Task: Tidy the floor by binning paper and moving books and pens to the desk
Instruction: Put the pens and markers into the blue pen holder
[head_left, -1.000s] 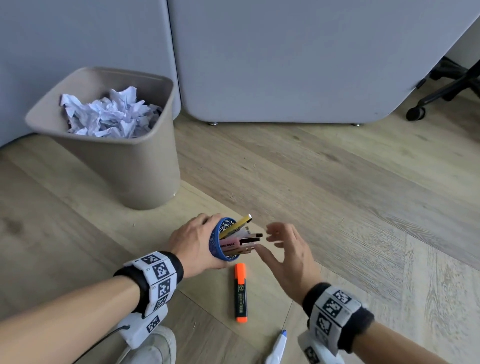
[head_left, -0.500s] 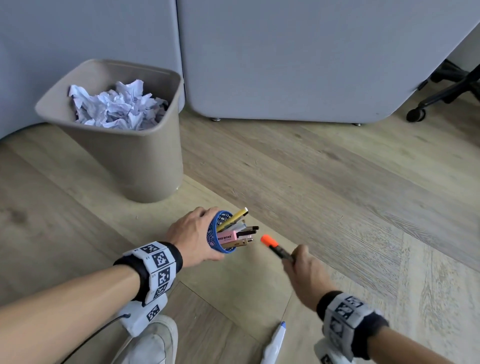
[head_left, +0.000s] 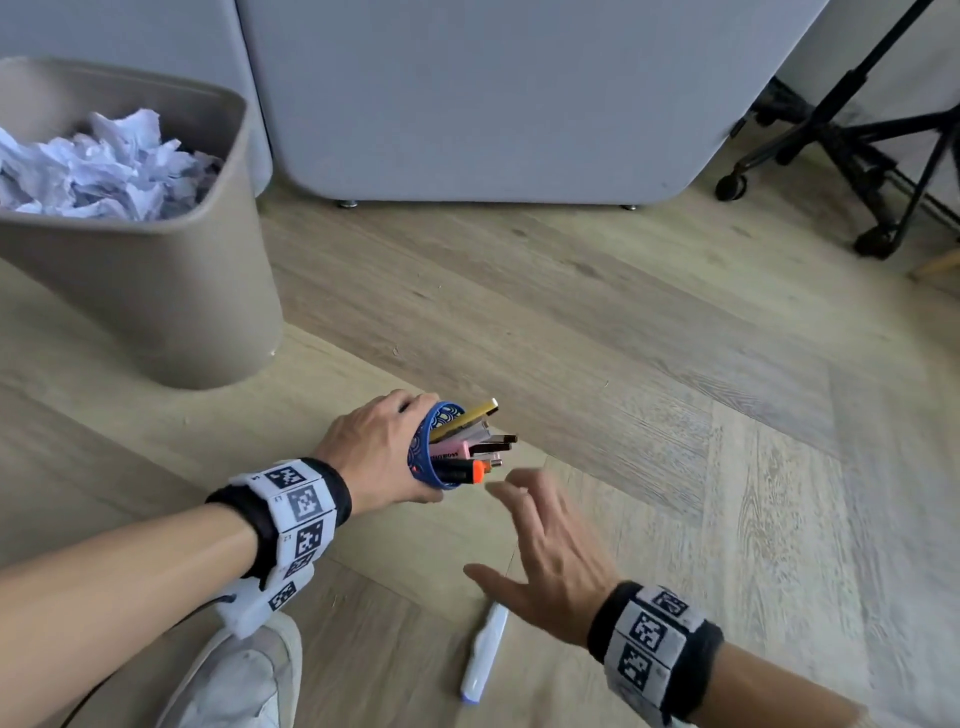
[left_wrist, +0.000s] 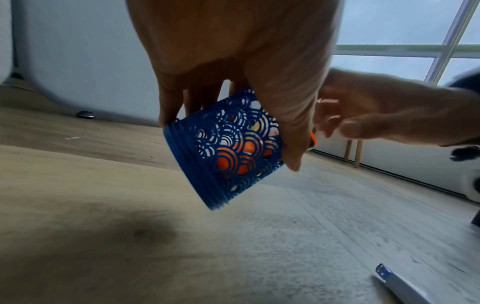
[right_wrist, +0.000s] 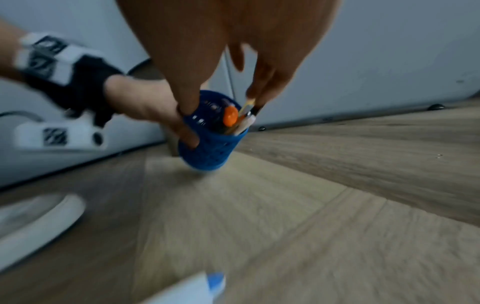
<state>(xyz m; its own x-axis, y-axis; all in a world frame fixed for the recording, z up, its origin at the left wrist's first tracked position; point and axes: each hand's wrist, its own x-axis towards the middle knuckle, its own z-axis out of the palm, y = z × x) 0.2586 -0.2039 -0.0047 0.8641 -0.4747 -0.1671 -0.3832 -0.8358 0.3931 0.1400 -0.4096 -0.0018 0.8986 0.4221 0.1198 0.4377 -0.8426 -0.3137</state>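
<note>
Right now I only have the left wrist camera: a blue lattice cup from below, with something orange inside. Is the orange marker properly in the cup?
Observer: Yes. In the head view, the orange highlighter sits in the blue pen cup gripped by the left hand, with its cap sticking out of the mouth.
Operator: Is the right hand holding anything?
Observer: No. The right hand is open with its fingers spread just off the cup's mouth.
Operator: What's the white thing at my frame's corner?
Observer: A white pen lying on the floor beneath the right thumb, with its blue tip pointing towards the person.
</note>
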